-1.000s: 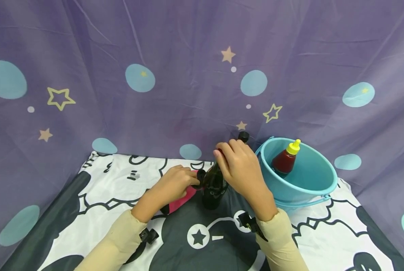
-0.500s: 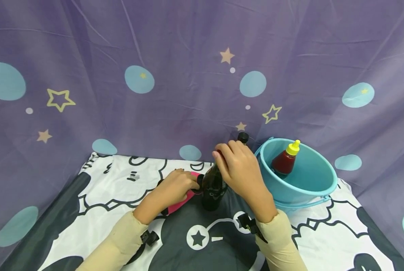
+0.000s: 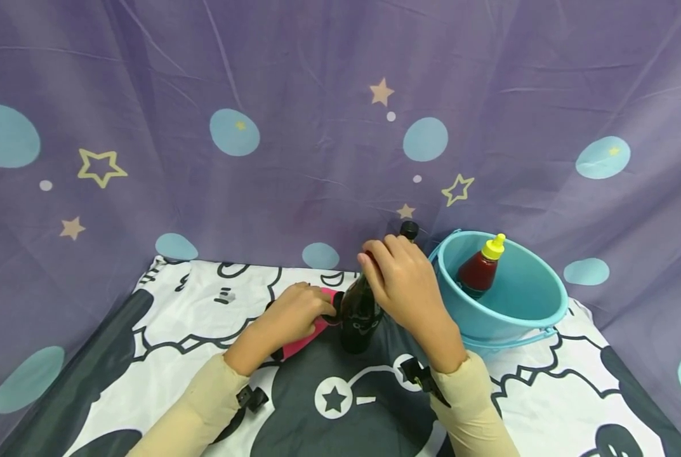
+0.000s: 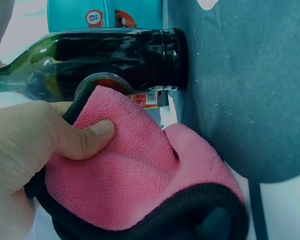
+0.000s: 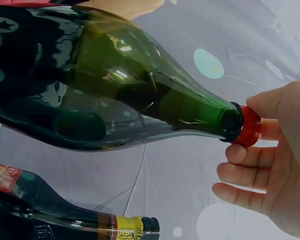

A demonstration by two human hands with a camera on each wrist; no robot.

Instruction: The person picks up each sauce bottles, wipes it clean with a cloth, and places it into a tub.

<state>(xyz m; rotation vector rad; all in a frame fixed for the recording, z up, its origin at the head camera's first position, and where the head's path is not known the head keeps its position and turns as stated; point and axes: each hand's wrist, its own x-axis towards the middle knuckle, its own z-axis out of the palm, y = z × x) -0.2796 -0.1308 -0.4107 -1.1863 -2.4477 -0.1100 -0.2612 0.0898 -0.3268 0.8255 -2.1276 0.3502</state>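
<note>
A dark green glass bottle (image 3: 357, 324) stands upright on the patterned cloth. My right hand (image 3: 405, 282) pinches its red cap (image 5: 251, 127) between thumb and fingers, as the right wrist view shows. To the bottle's left, my left hand (image 3: 294, 311) grips a pink cleaning cloth (image 4: 110, 170) with a black border. The thumb lies on the pink side, and the cloth's edge is right against the bottle's side in the left wrist view. Part of the cloth is hidden under the left hand in the head view.
Behind the right hand stands another dark bottle (image 5: 45, 210) with a yellow neck label. To the right is a light blue bucket (image 3: 528, 292) holding a red sauce bottle (image 3: 479, 274) with a yellow cap. A purple curtain (image 3: 294, 178) hangs at the back.
The left hand and the pink cloth have shifted slightly beside the bottle, showing a bit more pink above the fingers. The right hand stays on the cap.
</note>
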